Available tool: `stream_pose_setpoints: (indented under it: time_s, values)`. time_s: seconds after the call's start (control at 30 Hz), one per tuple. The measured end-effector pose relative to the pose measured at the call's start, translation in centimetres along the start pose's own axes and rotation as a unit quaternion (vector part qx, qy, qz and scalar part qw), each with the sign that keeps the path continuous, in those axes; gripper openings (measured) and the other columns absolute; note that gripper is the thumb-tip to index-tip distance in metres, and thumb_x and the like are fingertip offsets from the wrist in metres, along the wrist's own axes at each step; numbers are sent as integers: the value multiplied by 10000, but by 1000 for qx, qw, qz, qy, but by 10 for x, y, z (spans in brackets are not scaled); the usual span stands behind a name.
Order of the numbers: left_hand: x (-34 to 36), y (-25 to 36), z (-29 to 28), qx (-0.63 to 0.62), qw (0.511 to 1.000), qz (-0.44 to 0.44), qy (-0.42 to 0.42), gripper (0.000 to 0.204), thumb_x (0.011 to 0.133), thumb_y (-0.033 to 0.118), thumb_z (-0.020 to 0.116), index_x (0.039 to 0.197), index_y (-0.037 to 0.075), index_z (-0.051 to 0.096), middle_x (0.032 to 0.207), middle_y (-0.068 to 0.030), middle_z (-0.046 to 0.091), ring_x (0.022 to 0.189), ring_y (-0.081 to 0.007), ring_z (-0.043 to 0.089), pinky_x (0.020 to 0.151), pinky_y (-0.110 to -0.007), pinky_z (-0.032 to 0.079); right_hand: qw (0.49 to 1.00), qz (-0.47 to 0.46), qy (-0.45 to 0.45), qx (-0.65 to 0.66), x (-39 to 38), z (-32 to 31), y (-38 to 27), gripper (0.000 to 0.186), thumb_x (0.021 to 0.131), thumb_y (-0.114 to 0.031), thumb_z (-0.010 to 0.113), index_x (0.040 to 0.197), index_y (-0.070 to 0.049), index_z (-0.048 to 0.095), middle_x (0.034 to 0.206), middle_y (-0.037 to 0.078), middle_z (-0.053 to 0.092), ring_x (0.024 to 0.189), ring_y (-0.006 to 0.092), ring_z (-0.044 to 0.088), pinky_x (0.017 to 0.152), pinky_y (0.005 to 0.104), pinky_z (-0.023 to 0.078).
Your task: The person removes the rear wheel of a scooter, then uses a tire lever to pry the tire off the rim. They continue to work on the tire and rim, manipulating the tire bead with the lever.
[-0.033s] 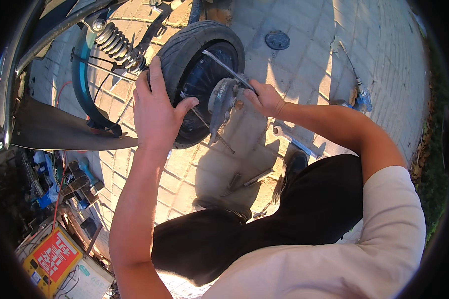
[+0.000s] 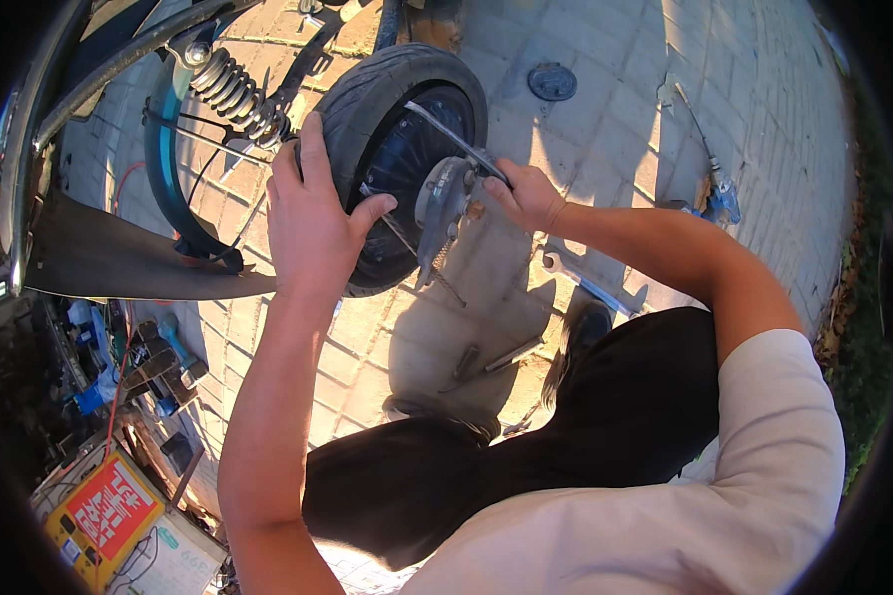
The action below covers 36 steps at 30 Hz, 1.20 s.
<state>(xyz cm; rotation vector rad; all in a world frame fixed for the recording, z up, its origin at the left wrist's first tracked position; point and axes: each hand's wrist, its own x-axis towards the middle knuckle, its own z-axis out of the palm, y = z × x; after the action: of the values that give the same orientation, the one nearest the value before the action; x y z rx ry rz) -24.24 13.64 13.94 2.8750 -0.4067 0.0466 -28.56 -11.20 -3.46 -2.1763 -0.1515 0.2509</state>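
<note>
A black-tyred scooter wheel [image 2: 352, 129] leans in front of me, its dark hub facing right. My left hand [image 2: 313, 213] grips the tyre, fingers along the tread and thumb at its near side. Closed around one end of a metal tyre lever [image 2: 446, 132], my right hand [image 2: 531, 196] is right of the hub. The lever's far tip meets the tyre's inner edge. A second slim metal rod [image 2: 397, 230] crosses the wheel's lower side by my left thumb. At the hub sits a grey metal brake part [image 2: 445, 203].
A coil-spring shock absorber [image 2: 233, 89] and a teal curved frame part [image 2: 169, 169] stand at left. A wrench [image 2: 590, 283] lies by my shoe. A blue power tool [image 2: 722, 201] rests at right; a yellow-and-red box [image 2: 114, 511] is at lower left, near scattered tools.
</note>
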Motion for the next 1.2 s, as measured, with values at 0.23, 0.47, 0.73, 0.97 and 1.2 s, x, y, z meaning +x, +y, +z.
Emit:
stream_pose_setpoints:
  time_s: [0.23, 0.47, 0.73, 0.97, 1.2]
  values:
    - [-4, 11, 5, -16, 999, -19, -28, 1095, 644, 301, 886, 1502, 79, 244, 1340, -260, 422, 1193, -437, 466, 1006, -467, 417, 995, -37, 89, 22, 10, 4, 36, 397, 906, -408, 583, 819, -20, 583, 758, 225, 600, 743, 438, 587, 651, 473, 464]
    - [-1, 14, -9, 4, 998, -35, -55, 1105, 675, 415, 842, 1517, 82, 208, 1367, -264, 378, 1202, -461, 452, 979, -501, 443, 945, -224, 236, 42, 24, 24, 50, 229, 797, -144, 605, 969, -19, 519, 1049, 221, 484, 993, 403, 485, 904, 456, 405]
    - [0, 16, -8, 20, 997, -59, -34, 1087, 670, 386, 856, 1505, 94, 223, 1384, -231, 373, 1201, -449, 455, 991, -491, 432, 947, -237, 216, 5, 24, 7, 51, 181, 773, -92, 616, 908, -11, 526, 956, 195, 497, 899, 379, 481, 795, 446, 393]
    - [-3, 15, -8, -20, 998, -54, -29, 1074, 670, 371, 859, 1500, 92, 237, 1395, -249, 368, 1277, -461, 380, 1052, -519, 371, 965, -185, 170, -81, -61, -15, 14, 182, 790, -68, 630, 960, -9, 604, 842, 138, 531, 808, 328, 523, 699, 438, 396]
    - [-3, 14, -10, -22, 999, -28, -11, 1084, 667, 352, 865, 1507, 84, 234, 1369, -289, 370, 1253, -471, 389, 1054, -509, 368, 967, -5, -188, -170, -88, -60, -35, 241, 859, -263, 617, 834, -34, 688, 797, 187, 641, 804, 365, 642, 688, 488, 497]
